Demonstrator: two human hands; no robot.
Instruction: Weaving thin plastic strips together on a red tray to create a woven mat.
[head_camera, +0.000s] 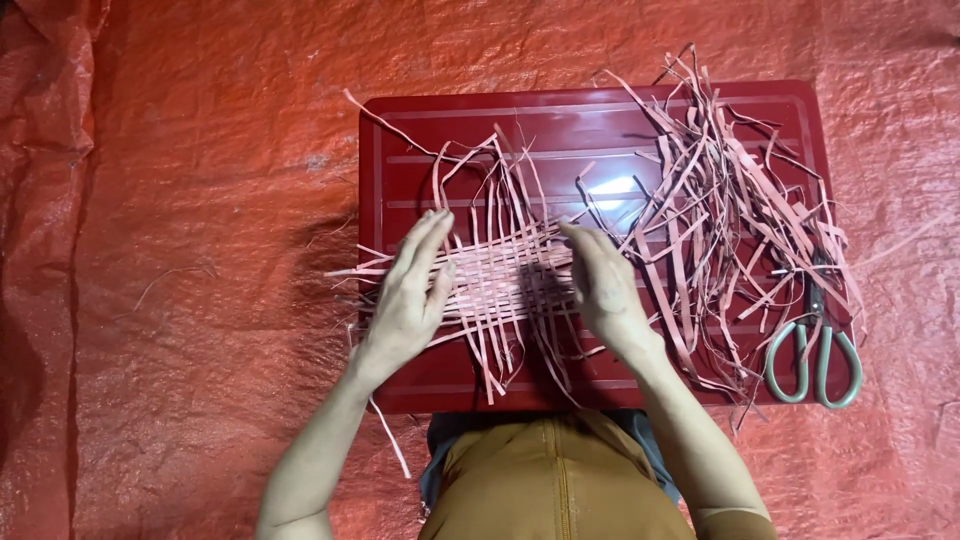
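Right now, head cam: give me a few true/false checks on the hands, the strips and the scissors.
1. Both hands rest on the woven strip mat. True: left hand and right hand lie flat on it.
2. The scissors are in the right hand. False: they lie on the red tray, at its right edge.
3. A loose pile of strips lies right of the mat. True.
4. The tray is blue. False: it is red.

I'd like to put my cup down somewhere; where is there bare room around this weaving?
Bare: the red sheet left of the red tray, and the tray's top-left strip. Crowded: the woven mat under the left hand and right hand, the loose strips, the scissors.
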